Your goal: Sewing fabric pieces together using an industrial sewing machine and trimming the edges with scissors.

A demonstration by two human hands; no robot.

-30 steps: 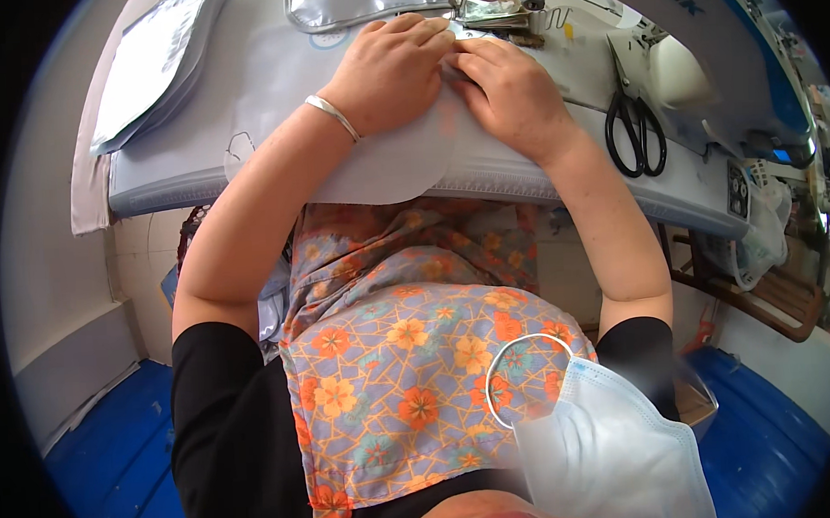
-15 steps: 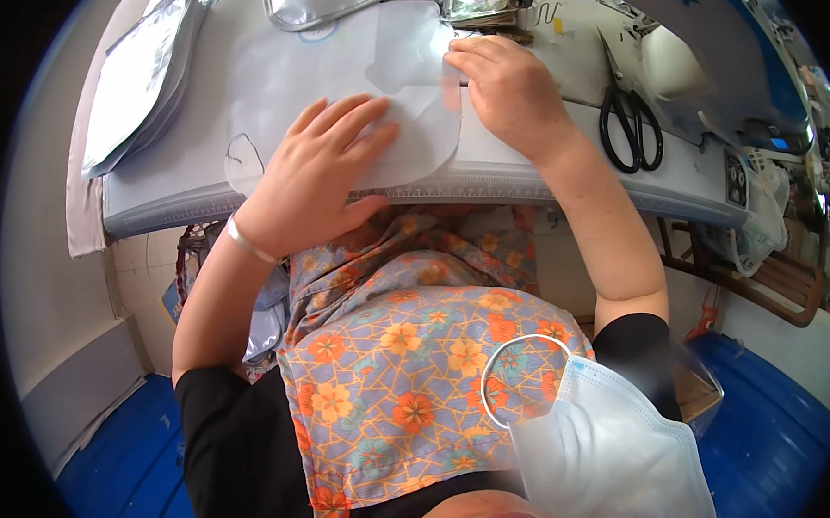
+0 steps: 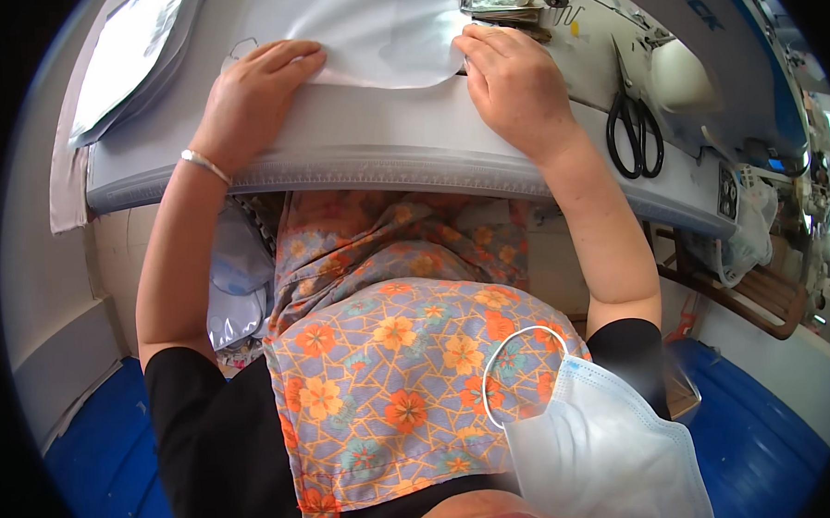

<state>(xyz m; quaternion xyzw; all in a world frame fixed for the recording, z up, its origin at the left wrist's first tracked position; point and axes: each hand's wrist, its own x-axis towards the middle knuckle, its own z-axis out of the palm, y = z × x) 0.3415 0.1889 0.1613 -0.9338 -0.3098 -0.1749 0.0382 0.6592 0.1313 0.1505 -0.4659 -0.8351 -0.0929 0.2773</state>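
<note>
A translucent whitish plastic sheet [image 3: 378, 48] with rounded corners lies on the sewing table, its far part beyond the view's top edge. My left hand [image 3: 261, 88] is closed on its near left edge, fingers together and thumb hidden. At the right edge, my right hand [image 3: 515, 79] pinches the sheet close beside the sewing machine's needle area [image 3: 506, 3]. A bent thin wire or thread [image 3: 242, 48] shows just past my left fingers.
Black-handled scissors [image 3: 634, 134] lie right of my right hand, by the sewing machine's body [image 3: 735, 60]. A stack of shiny silvery pieces [image 3: 133, 63] sits at the table's far left. A ruler strip [image 3: 337, 167] runs along the front edge.
The sheet has slid away from me, toward the top. My left hand, spread flat on it before, has moved left and forward and closed on its edge. My right hand stays at the right edge.
</note>
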